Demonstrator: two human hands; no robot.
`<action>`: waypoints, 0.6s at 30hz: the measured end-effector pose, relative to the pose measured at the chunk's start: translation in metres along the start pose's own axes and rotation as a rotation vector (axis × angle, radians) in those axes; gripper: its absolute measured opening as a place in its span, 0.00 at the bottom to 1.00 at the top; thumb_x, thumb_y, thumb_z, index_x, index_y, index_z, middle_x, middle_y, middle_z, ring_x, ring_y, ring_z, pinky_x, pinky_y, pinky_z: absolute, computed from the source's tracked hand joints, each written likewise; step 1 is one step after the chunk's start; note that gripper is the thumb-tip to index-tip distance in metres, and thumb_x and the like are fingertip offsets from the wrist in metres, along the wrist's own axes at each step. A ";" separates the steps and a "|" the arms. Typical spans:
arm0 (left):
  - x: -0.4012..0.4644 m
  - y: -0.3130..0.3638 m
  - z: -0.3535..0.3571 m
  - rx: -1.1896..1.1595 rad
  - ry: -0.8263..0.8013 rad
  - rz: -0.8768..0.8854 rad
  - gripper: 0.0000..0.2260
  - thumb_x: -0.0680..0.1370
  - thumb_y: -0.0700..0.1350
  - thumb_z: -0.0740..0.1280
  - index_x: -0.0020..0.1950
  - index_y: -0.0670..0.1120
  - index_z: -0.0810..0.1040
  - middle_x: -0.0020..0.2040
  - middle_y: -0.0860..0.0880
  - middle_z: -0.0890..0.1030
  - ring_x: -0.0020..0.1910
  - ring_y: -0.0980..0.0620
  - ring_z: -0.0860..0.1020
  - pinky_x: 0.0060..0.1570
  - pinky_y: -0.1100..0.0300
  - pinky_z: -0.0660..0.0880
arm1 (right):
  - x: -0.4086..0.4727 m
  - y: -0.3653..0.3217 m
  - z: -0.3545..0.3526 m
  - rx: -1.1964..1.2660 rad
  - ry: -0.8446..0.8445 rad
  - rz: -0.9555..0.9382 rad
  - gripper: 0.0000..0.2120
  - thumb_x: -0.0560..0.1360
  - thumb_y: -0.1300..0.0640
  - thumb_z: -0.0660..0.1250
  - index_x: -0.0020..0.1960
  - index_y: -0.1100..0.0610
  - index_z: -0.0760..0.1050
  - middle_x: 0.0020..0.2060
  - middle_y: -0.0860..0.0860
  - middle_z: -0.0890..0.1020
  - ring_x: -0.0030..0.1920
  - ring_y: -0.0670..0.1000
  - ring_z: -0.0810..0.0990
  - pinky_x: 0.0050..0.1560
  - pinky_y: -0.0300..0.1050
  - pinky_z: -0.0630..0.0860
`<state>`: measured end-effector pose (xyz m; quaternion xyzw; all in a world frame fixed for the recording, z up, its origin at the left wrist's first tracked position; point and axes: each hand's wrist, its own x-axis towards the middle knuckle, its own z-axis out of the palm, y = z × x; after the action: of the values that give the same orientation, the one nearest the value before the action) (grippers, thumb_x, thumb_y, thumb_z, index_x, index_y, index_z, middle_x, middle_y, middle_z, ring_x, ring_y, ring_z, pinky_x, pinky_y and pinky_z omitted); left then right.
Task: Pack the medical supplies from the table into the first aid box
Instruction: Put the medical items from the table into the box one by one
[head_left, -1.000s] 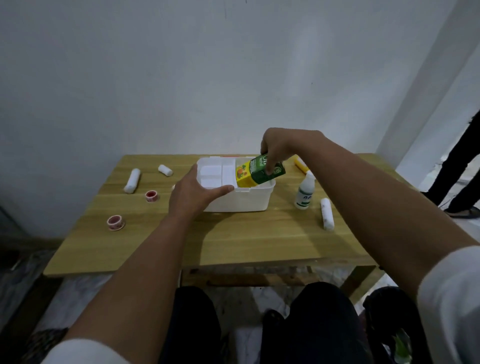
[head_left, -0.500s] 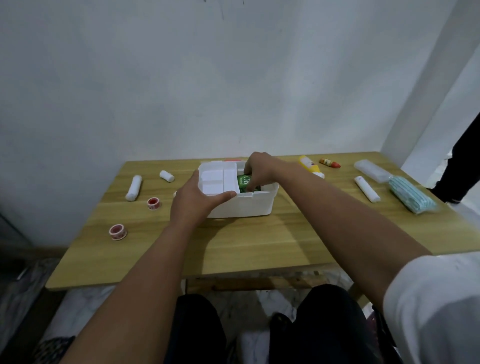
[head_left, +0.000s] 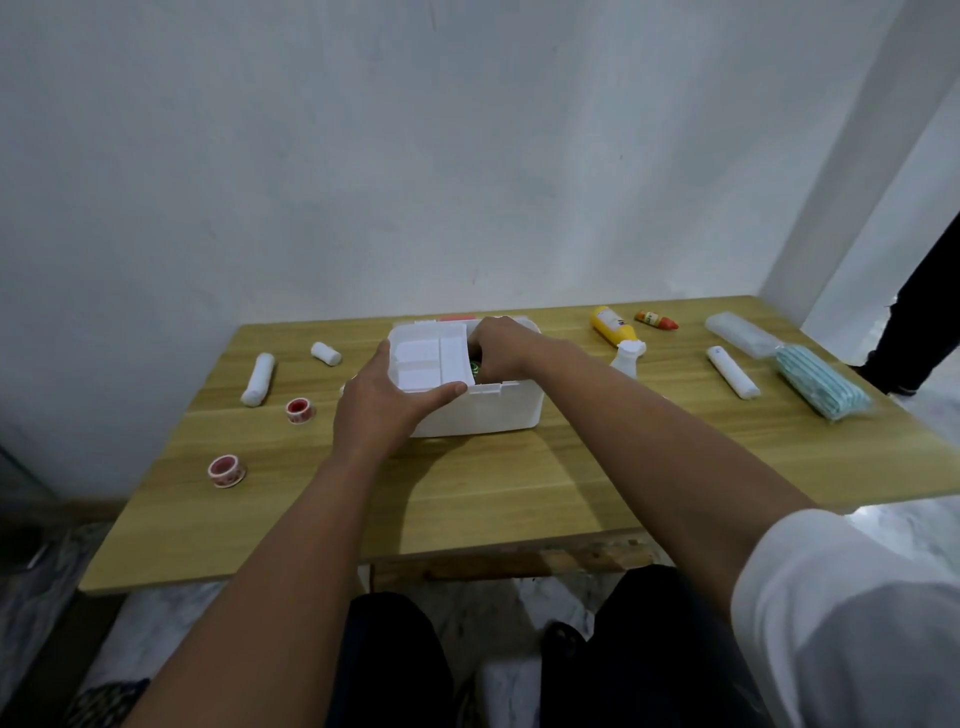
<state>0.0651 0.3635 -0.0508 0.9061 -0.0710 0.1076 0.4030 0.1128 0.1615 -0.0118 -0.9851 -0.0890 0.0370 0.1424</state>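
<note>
Risk: our right hand (head_left: 501, 345) is down in the first aid box (head_left: 480, 413) at the worktop's back-centre, fingers on the green carton (head_left: 474, 368), grip unclear; pulling out could snag the tray (head_left: 428, 361) our left hand (head_left: 387, 410) clamps.

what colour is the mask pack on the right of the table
Light blue-green mask pack, seen in the head view.

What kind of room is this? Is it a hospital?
Probably not a hospital. It looks like a plain room in a home or small workspace: a bare white wall, a simple wooden table and a marble-patterned floor. The supplies are just laid out for packing.
</note>
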 end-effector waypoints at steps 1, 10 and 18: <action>0.000 0.000 0.000 0.001 -0.002 -0.002 0.51 0.63 0.74 0.76 0.80 0.53 0.67 0.73 0.50 0.77 0.71 0.46 0.75 0.58 0.49 0.77 | 0.000 0.000 -0.001 -0.007 -0.007 0.001 0.09 0.70 0.57 0.76 0.50 0.56 0.85 0.41 0.47 0.83 0.44 0.50 0.80 0.44 0.44 0.77; -0.002 0.001 -0.003 -0.015 -0.034 0.000 0.53 0.62 0.76 0.74 0.81 0.53 0.66 0.74 0.49 0.76 0.71 0.44 0.74 0.59 0.46 0.80 | -0.007 0.007 -0.023 0.073 0.011 0.064 0.14 0.66 0.53 0.82 0.41 0.58 0.80 0.38 0.53 0.79 0.40 0.56 0.77 0.40 0.47 0.75; -0.002 0.003 -0.005 -0.043 -0.071 -0.017 0.55 0.58 0.78 0.71 0.80 0.53 0.67 0.74 0.48 0.77 0.71 0.42 0.75 0.60 0.42 0.80 | -0.028 0.056 -0.087 0.502 0.303 0.191 0.15 0.73 0.64 0.76 0.60 0.63 0.84 0.54 0.58 0.86 0.53 0.57 0.86 0.49 0.53 0.87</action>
<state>0.0616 0.3653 -0.0458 0.9010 -0.0798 0.0706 0.4204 0.1034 0.0798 0.0569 -0.9174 0.0384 -0.0762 0.3888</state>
